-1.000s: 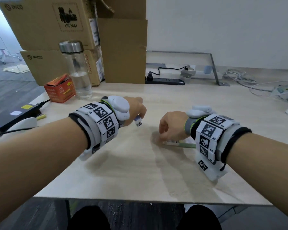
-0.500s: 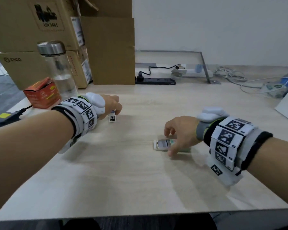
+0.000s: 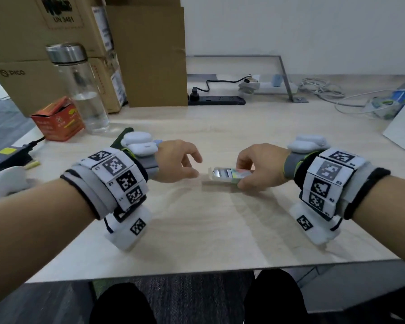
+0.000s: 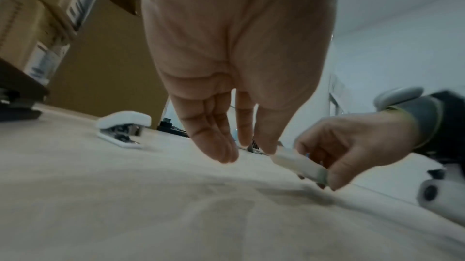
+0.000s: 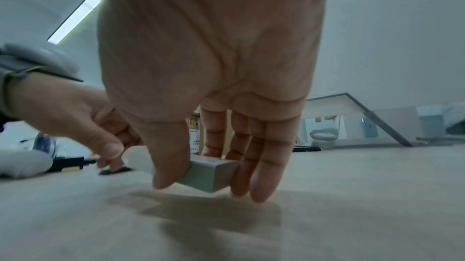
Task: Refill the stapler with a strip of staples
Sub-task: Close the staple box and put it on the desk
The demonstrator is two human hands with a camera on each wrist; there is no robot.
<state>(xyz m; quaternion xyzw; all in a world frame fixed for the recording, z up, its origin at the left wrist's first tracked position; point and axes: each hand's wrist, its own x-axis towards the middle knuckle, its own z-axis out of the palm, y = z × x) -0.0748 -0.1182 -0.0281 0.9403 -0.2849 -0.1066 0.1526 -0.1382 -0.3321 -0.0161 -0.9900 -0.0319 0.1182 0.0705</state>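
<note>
A small staple box [image 3: 227,175] is in the middle of the wooden table [image 3: 220,230], its tray slid partly out to the left and showing silvery staples. My right hand [image 3: 241,175] pinches the box between thumb and fingers, as the right wrist view shows: box [image 5: 208,173], hand [image 5: 198,187]. My left hand [image 3: 195,167] hovers just left of the tray with relaxed, straight fingers [image 4: 221,146] and holds nothing. The white stapler [image 4: 123,128] lies on the table to the left of that hand. It is hidden behind my left wrist in the head view.
A glass bottle [image 3: 80,90] and an orange carton [image 3: 59,120] stand at the back left before stacked cardboard boxes [image 3: 145,54]. A black power strip [image 3: 218,100] and loose cables [image 3: 325,90] run along the far edge. A white object [image 3: 7,181] lies at the left.
My left hand set the stapler down on the table and moved right, toward the staple box. My right hand went from resting over the box to pinching it, tray now out.
</note>
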